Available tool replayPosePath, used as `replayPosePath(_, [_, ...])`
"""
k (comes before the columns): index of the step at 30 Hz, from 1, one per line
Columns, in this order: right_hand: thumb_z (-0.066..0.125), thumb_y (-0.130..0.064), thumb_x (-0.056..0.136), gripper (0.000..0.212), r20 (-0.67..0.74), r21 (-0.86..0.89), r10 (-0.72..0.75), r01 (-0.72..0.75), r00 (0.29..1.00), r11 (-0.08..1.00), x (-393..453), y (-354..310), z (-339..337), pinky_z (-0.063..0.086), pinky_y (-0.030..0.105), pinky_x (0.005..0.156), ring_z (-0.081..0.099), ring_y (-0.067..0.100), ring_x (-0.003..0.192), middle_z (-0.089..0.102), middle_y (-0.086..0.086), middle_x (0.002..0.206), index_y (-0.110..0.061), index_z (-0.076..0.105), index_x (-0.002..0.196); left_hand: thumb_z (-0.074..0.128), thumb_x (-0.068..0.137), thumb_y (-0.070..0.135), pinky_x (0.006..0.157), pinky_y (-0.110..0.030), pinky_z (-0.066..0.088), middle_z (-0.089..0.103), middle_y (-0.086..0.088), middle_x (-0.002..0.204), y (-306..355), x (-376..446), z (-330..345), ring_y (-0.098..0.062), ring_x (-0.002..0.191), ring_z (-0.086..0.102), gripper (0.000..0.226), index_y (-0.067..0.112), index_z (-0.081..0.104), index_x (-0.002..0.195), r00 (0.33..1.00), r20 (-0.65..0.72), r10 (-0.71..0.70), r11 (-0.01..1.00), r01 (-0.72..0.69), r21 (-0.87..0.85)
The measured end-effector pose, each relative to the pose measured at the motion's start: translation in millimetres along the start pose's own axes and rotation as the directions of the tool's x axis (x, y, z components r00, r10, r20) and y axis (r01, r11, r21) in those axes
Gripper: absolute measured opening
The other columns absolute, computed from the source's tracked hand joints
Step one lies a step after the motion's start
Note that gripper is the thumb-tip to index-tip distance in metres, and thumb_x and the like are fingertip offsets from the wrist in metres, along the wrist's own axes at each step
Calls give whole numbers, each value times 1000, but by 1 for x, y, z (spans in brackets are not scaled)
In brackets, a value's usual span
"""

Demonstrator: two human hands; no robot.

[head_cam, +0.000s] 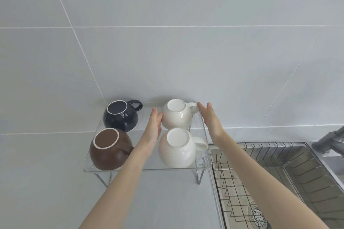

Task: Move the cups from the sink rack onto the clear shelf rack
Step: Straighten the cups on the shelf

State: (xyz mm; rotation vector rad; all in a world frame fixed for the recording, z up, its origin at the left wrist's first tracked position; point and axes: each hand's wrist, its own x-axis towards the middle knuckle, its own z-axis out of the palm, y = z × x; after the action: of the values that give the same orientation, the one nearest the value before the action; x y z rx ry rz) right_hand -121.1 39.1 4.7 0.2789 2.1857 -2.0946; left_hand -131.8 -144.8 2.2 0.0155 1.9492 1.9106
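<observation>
Several cups stand upside down on the clear shelf rack [143, 168]: a dark navy cup [121, 117] at the back left, a brown cup [109, 149] at the front left, a white cup [177, 115] at the back right and a second white cup [176, 148] at the front right. My left hand [153, 128] is flat and open, its fingers touching the left side of the back white cup. My right hand [212, 119] is open beside that cup's handle, by the rack's right edge. Neither hand grips anything.
The wire sink rack [260, 182] sits in the steel sink at the lower right with no cups in it; the drain [258, 216] shows below. A grey tap [329, 141] stands at the right edge. A tiled wall [167, 42] rises right behind the shelf rack.
</observation>
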Motion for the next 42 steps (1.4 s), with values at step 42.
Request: replayPosePath(42, [13,-60,89,68,256,-318,153,-67,955,946,41,-54,144,10,35,118,21,13,142,29,-6,152,-21,32,140,10,91,54,103,-24,22,31,-5,152,56,-46,-112,-18,140,26,70,9,34,139,914,-386,-124,991,132,-7])
